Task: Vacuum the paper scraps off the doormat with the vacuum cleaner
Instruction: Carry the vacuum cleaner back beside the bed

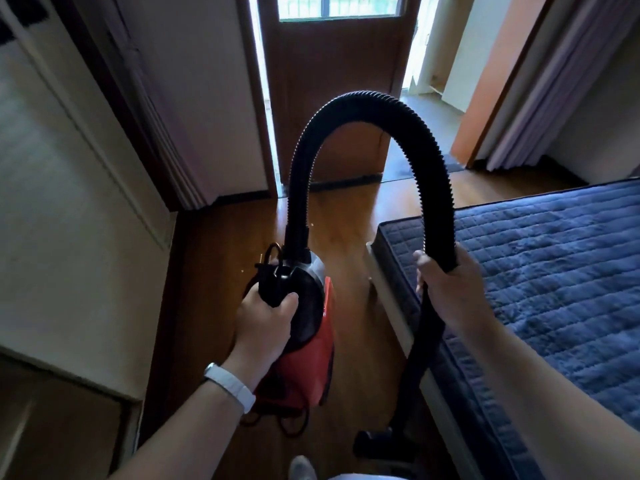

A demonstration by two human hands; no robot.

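Observation:
I carry a red and black vacuum cleaner (pixel 308 344) above the wooden floor. My left hand (pixel 265 322) is closed around its black carry handle. A ribbed black hose (pixel 367 109) arches up from the body and comes down into my right hand (pixel 446 289), which grips it near its lower end. Below that hand a black wand (pixel 420 362) drops to a floor nozzle (pixel 377 443) near my feet. A dark doormat (pixel 450 168) lies at the doorway far ahead, partly behind the hose. A few small pale specks (pixel 242 270) dot the floor.
A bed with a blue quilted cover (pixel 540 271) fills the right side, its corner close to the vacuum cleaner. White cabinets (pixel 69 209) line the left. A brown door (pixel 332 98) stands ahead beside the open doorway. A narrow strip of wooden floor (pixel 346 220) runs between them.

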